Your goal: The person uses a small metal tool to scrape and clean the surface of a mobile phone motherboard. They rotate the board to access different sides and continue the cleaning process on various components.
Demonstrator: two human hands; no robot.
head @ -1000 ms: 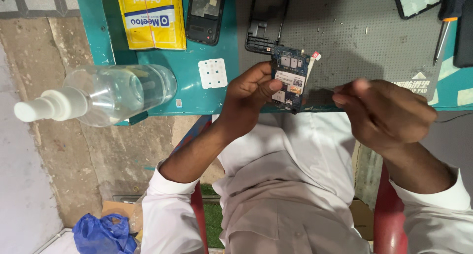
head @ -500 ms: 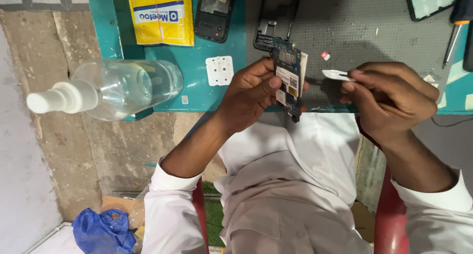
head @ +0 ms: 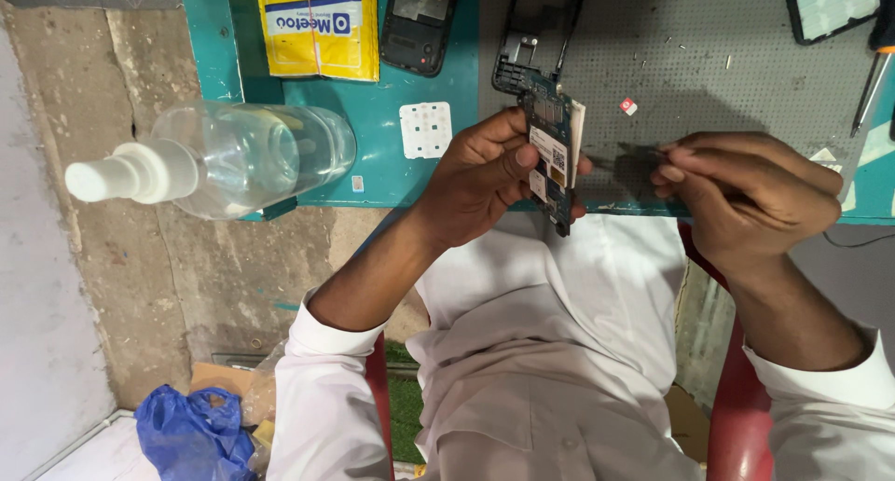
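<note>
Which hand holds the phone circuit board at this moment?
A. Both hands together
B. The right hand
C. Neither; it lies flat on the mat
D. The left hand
D: the left hand grips the circuit board upright above the bench edge, while the right hand is apart from it, fingertips pinched together.

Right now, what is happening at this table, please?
A seated person in a white shirt works at a teal table. The left hand holds a phone circuit board upright by its edge. The right hand pinches something thin beside the board; I cannot tell what. A clear spray bottle, a yellow packet and an opened phone lie on the table.
</note>
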